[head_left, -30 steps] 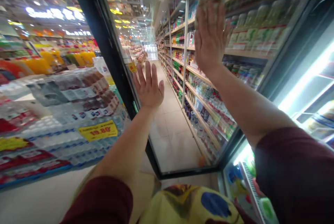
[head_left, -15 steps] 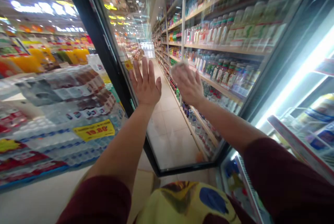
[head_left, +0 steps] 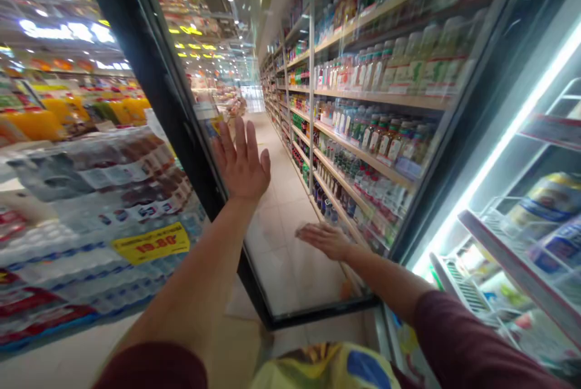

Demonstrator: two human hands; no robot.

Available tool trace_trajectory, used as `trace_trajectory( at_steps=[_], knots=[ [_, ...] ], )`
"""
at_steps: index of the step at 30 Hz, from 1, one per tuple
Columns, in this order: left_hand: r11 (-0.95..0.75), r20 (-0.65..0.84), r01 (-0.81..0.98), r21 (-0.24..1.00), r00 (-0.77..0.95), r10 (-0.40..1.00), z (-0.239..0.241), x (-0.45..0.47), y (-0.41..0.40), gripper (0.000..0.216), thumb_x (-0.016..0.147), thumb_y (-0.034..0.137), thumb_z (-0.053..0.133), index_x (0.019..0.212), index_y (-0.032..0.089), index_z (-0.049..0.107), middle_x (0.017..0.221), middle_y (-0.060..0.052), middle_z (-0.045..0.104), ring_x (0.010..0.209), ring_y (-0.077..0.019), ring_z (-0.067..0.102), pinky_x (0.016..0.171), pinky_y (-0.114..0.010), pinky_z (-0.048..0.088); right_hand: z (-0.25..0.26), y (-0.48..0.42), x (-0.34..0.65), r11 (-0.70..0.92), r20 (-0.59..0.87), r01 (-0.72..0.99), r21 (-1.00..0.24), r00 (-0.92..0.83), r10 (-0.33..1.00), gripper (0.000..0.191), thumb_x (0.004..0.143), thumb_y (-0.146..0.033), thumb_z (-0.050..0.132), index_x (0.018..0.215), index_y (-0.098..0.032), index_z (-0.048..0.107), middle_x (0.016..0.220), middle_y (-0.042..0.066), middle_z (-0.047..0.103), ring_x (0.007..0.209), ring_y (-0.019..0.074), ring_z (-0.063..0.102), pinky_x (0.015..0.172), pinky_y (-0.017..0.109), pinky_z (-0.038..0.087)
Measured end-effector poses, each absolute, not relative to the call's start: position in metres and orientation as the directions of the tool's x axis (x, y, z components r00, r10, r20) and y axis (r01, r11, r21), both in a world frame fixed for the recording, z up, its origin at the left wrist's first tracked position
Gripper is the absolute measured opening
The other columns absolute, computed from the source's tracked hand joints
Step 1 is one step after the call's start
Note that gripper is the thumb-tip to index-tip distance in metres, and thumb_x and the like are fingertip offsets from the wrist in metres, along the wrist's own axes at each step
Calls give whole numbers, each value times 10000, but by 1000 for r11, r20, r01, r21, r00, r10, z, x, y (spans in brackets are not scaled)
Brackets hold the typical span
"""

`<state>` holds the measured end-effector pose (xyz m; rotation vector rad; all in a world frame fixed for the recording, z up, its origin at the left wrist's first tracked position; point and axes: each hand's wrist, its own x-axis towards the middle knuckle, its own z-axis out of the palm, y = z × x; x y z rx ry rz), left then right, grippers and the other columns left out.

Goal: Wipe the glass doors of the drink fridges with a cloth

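Note:
A glass door with a black frame [head_left: 175, 95] stands open in front of me, away from a lit cooler. My left hand [head_left: 244, 165] is up near the frame, fingers spread and palm flat against the glass. Lower and to the right, my right hand [head_left: 325, 241] is laid against the glass with its fingers together, pointing left. A small pale patch shows at the right fingertips, under them; it is too small and blurred to name. The right palm is hidden from view.
Through the glass appear long shelves of bottles [head_left: 381, 98] and a tiled aisle [head_left: 272, 244]. On the left are stacked drink packs [head_left: 131, 165] with a yellow price sign [head_left: 152, 244]. The cooler's wire racks [head_left: 521, 274] hold packaged goods close to my right arm.
My right hand has moved down the glass, from beside the left hand to well below it. The left hand stays flat on the glass. The view has shifted slightly.

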<state>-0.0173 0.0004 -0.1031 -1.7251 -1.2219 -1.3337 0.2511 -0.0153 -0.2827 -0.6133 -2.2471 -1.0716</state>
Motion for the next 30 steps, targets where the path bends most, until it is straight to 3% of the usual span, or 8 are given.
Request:
trace_trajectory(
  at_steps=[2,5,9,11,15,21,26,30],
  knots=[
    [-359,955,932,39,71,287,-104,-18,2,723,1101,572,293,1696,162,304,1764,-115,260,1664,-263,-57,1367,-549,-59,-297,-19,256,610,609,530,590,-787,94,503,946,-203,508,1266,-497,760,1422,-241,677,1574,-5,344,1306,119,36],
    [-378,958,923,67,46,282,-103,-18,5,751,1093,617,277,1688,163,322,1763,-110,266,1666,-293,-27,1363,-568,-73,-244,4,267,590,690,591,550,-720,77,593,986,-143,478,1509,-383,619,1561,-123,597,1600,44,321,1351,220,-28],
    [-385,952,917,102,22,306,-102,-17,6,793,1075,663,267,1675,151,354,1761,-114,268,1665,-306,-4,1367,-563,-71,-160,33,254,442,955,878,186,-267,127,684,1065,-208,429,1726,-166,258,1740,126,334,1675,288,97,1369,588,1],
    [-362,948,926,105,16,316,-101,-16,5,820,1072,670,244,1662,115,367,1758,-124,268,1663,-307,-14,1365,-558,-72,-150,33,238,413,966,898,148,-221,134,669,1083,-219,412,1732,-227,249,1741,82,351,1673,280,115,1373,589,92],
    [-370,949,919,137,-14,316,-100,-14,4,869,1053,719,222,1643,105,397,1755,-104,287,1663,-308,6,1364,-516,-75,-131,22,214,470,874,794,385,-477,91,619,1089,-177,399,1681,-351,364,1683,-55,468,1647,138,237,1394,412,125],
    [-386,950,914,123,4,312,-101,-14,2,819,1061,707,242,1669,173,369,1757,-112,287,1671,-285,-4,1364,-566,-65,-29,22,205,354,991,934,45,-86,101,547,1133,-233,302,1675,-207,380,1754,58,345,1665,293,198,1352,600,200],
    [-361,946,927,100,24,324,-101,-14,0,808,1079,677,231,1680,147,336,1764,-121,264,1672,-290,-27,1360,-574,-76,6,19,209,440,902,822,361,-428,59,507,1162,-333,327,1660,-272,395,1715,1,422,1620,252,331,1346,564,218],
    [-342,928,932,124,14,372,-100,-12,-4,867,1069,713,157,1683,123,319,1774,-120,233,1673,-298,-22,1368,-565,-40,54,20,213,412,986,902,132,-164,42,556,1158,-316,195,1646,-202,434,1703,29,436,1621,304,307,1315,584,163]
  ],
)
